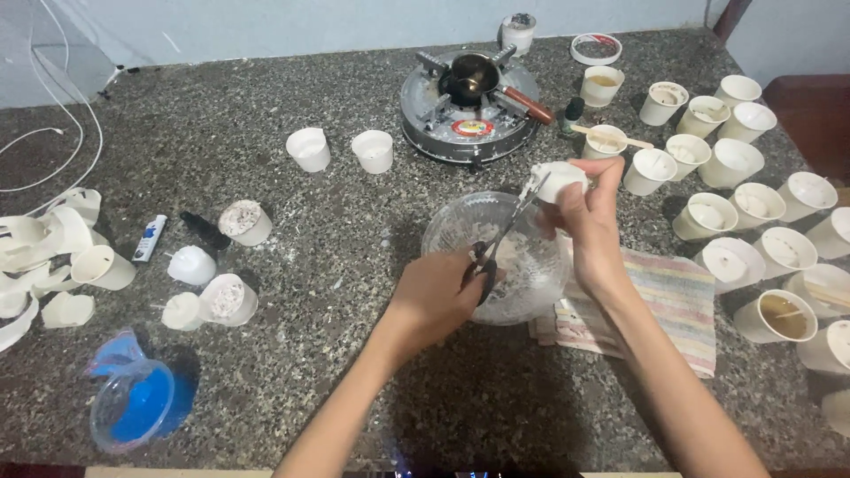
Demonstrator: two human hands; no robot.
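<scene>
Counter [354,372]: dark speckled stone, and it carries the whole job. Cut scraps sit on the far left, with uncut cups massed on the right.
Cups waiting [753,168]: a big cluster of white paper cups fills the right side, most holding set white wax. By the look of it, the bulk of the work is still ahead.
Stove [467,106]: a round burner at the back with a small dark pot on top. I can't tell if it's lit.
Bowl [496,257]: clear plastic, right under both hands, with white bits inside.
Towel [673,301]: striped cloth just beside the bowl, under the right forearm.
Peelings [40,248]: curled white paper strips heaped at the left edge, so several cups look already stripped.
Freed pieces [190,265]: bare white wax lumps and opened cups lie near the peelings.
Scissors [500,243]: left hand [438,296] is closed through the handles, with the blades reaching up to the cup rim.
Cup in hand [560,180]: right hand [589,221] grips it, tilted, above the bowl's far edge. The cut appears barely begun.
</scene>
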